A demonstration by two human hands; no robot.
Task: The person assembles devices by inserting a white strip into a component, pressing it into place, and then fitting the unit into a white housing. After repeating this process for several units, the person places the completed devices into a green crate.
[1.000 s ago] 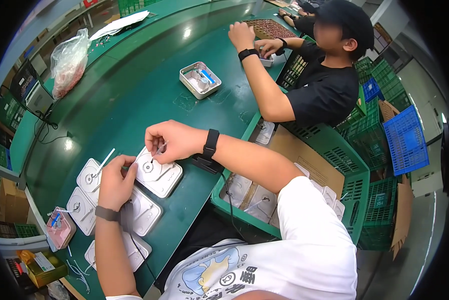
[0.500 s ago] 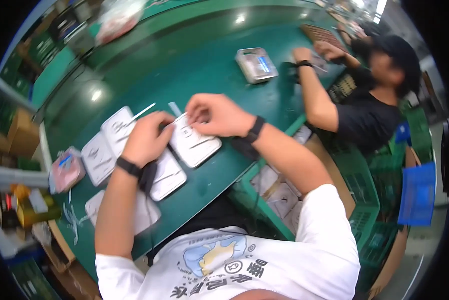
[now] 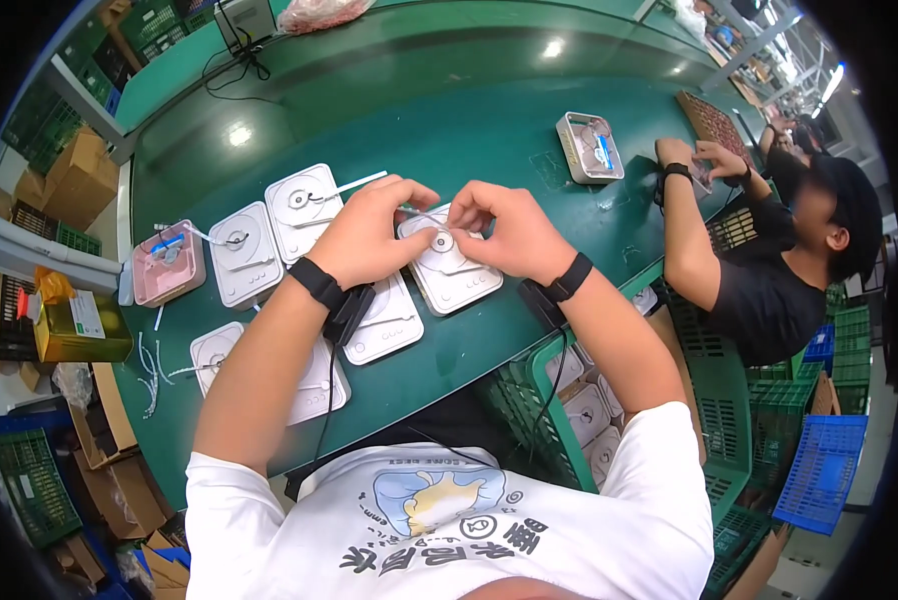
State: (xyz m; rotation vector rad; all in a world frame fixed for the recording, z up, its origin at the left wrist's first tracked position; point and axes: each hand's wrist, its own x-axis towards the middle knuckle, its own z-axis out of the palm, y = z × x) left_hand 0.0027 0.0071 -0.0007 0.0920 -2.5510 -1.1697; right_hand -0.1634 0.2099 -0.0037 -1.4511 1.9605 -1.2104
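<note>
L hand (image 3: 379, 232) & R hand (image 3: 509, 230) are closer tog. than a sec ago, fingertips almost meeting over the white unit (image 3: 461, 285) on the green bench (image 3: 449, 130); fingers bent in, can't tell what either's gripping. Pinkish open box (image 3: 169, 274), far L, has a blue pc. inside; white open case (image 3: 575, 155), upper R, holds blue pc. & wires; green crate (image 3: 717, 385), lower R, holds more white units (image 3: 587, 412).

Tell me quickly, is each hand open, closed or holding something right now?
Left hand: fingers curled by the white panel; its grip can't be told.
Right hand: fingertips closed, seemingly pinching a thin pale strip.
</note>
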